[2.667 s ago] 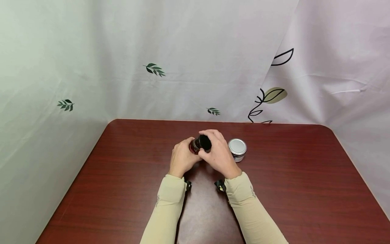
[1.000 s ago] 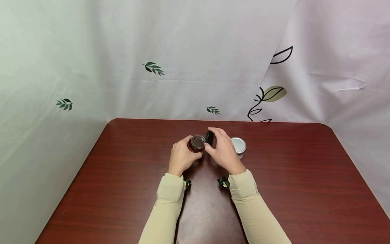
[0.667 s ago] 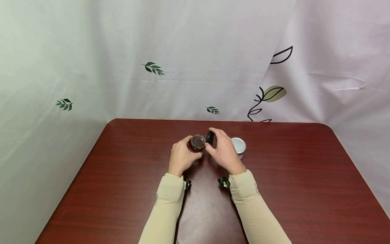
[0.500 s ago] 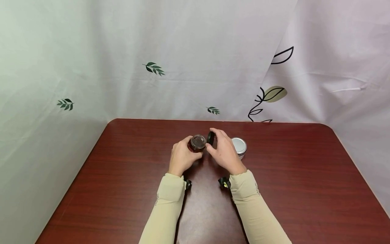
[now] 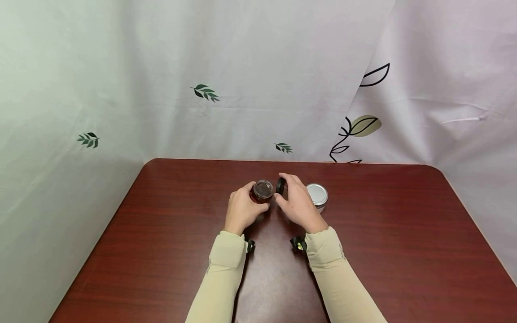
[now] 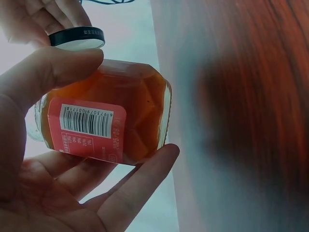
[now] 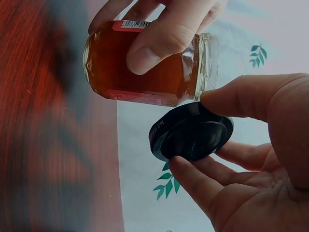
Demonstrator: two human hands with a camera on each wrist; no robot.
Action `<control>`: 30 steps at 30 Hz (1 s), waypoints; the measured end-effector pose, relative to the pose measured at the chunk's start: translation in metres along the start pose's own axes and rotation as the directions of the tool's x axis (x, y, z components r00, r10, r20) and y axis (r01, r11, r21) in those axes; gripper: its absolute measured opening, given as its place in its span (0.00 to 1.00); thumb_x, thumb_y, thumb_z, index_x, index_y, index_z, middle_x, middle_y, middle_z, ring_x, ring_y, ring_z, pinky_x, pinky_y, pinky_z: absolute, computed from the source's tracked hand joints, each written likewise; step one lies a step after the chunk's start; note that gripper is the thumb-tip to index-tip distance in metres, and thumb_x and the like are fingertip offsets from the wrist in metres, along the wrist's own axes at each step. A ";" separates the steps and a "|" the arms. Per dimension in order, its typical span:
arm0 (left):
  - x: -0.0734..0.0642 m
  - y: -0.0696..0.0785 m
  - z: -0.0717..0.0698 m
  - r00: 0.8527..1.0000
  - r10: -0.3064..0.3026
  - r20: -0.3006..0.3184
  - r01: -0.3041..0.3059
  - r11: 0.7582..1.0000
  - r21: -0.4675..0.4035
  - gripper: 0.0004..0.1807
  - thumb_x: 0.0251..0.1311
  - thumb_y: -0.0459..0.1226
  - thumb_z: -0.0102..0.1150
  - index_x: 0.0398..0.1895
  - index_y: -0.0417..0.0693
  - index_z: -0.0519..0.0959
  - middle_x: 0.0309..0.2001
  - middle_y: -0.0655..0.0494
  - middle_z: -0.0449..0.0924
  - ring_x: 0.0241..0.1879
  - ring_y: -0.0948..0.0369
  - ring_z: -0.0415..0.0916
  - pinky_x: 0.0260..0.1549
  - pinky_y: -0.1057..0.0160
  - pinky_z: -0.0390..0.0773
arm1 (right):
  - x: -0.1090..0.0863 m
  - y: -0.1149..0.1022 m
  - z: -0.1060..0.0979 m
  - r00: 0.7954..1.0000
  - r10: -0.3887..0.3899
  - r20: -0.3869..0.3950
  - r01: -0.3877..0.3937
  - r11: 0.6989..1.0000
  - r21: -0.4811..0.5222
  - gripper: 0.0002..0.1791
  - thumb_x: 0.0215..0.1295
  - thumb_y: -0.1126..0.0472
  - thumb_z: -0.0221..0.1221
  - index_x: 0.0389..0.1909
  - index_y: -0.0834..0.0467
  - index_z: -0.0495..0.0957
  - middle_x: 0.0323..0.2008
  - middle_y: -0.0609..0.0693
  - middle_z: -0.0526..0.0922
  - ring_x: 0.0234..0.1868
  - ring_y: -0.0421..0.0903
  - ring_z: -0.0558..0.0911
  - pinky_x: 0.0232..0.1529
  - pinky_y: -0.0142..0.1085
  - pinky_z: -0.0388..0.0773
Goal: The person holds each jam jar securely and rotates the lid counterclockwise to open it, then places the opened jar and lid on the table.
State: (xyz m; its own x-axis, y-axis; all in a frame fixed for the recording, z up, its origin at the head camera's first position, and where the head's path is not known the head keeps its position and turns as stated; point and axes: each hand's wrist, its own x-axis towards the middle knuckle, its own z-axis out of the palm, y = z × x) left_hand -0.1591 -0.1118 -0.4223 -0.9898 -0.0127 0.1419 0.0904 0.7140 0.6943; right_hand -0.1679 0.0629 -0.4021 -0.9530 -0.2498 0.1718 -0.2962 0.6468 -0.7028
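Glass jar [image 6: 137,116]: near centre of the head view, uncapped, mouth up toward the camera. Long axis runs roughly upright, though it lies sideways across both wrist views. Left hand [image 5: 243,208] has it, fingers clamped round the body, thumb on the near side.

Key relation: black lid [image 7: 193,133] just right of the jar's mouth in the head view, a narrow gap between, lid on edge. Right hand [image 5: 300,204] pinches it by the rim, thumb against fingers. Left hand is the nearer to the jar, the right just beside its mouth.

Looks: clear faceted glass, amber contents, red label [image 6: 91,128] with white barcode. Lid glossy; small print on its side, too small to read.

Outward: silver-lidded container [image 5: 317,195] right of the right hand, partly hidden. Reddish-brown table [image 5: 161,251] below; pale leaf-printed cloth [image 5: 242,54] fills the upper frame.
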 end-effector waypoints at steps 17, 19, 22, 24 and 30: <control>0.000 -0.001 0.002 1.000 -0.023 -0.010 0.023 1.000 0.006 0.31 0.45 0.39 0.78 0.57 0.44 0.80 0.44 0.49 0.86 0.44 0.52 0.83 0.45 0.50 0.81 | -0.002 0.002 0.004 1.000 0.002 0.030 -0.002 1.000 0.012 0.33 0.67 0.64 0.62 0.70 0.67 0.64 0.64 0.64 0.70 0.57 0.55 0.78 0.55 0.47 0.77; 0.000 -0.001 0.002 1.000 -0.018 -0.012 0.018 1.000 0.004 0.31 0.45 0.39 0.78 0.56 0.44 0.81 0.44 0.49 0.86 0.44 0.52 0.83 0.45 0.50 0.81 | -0.002 0.003 0.004 0.999 0.005 0.032 -0.006 1.000 0.012 0.32 0.67 0.63 0.62 0.70 0.67 0.65 0.64 0.64 0.70 0.58 0.55 0.78 0.55 0.47 0.77; 0.000 -0.001 0.003 1.000 -0.015 -0.014 0.015 1.000 0.001 0.30 0.46 0.39 0.78 0.55 0.43 0.81 0.44 0.49 0.86 0.44 0.51 0.83 0.45 0.50 0.81 | -0.002 0.004 0.004 0.999 0.015 0.038 -0.015 1.000 0.022 0.32 0.67 0.63 0.62 0.70 0.67 0.65 0.64 0.64 0.70 0.58 0.55 0.79 0.55 0.46 0.78; 0.000 0.000 0.003 1.000 -0.017 -0.015 0.017 1.000 0.001 0.30 0.46 0.39 0.77 0.55 0.43 0.81 0.45 0.49 0.86 0.45 0.51 0.83 0.46 0.49 0.81 | -0.002 0.004 0.005 0.999 0.021 0.046 -0.022 0.999 0.029 0.32 0.67 0.63 0.63 0.70 0.67 0.65 0.65 0.64 0.70 0.59 0.56 0.79 0.55 0.46 0.78; -0.001 -0.001 0.002 0.999 -0.043 -0.007 0.043 0.999 0.001 0.31 0.47 0.39 0.78 0.57 0.41 0.80 0.47 0.47 0.85 0.47 0.50 0.82 0.48 0.49 0.80 | -0.003 0.004 0.007 0.997 0.047 0.066 -0.050 0.998 0.042 0.32 0.68 0.63 0.63 0.70 0.67 0.65 0.65 0.63 0.70 0.60 0.56 0.79 0.56 0.47 0.78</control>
State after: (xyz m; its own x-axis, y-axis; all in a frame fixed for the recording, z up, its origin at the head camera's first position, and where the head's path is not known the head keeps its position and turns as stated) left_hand -0.1584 -0.1107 -0.4243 -0.9919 -0.0483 0.1173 0.0479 0.7135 0.6990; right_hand -0.1655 0.0611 -0.4099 -0.9596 -0.2659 0.0926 -0.2452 0.6274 -0.7391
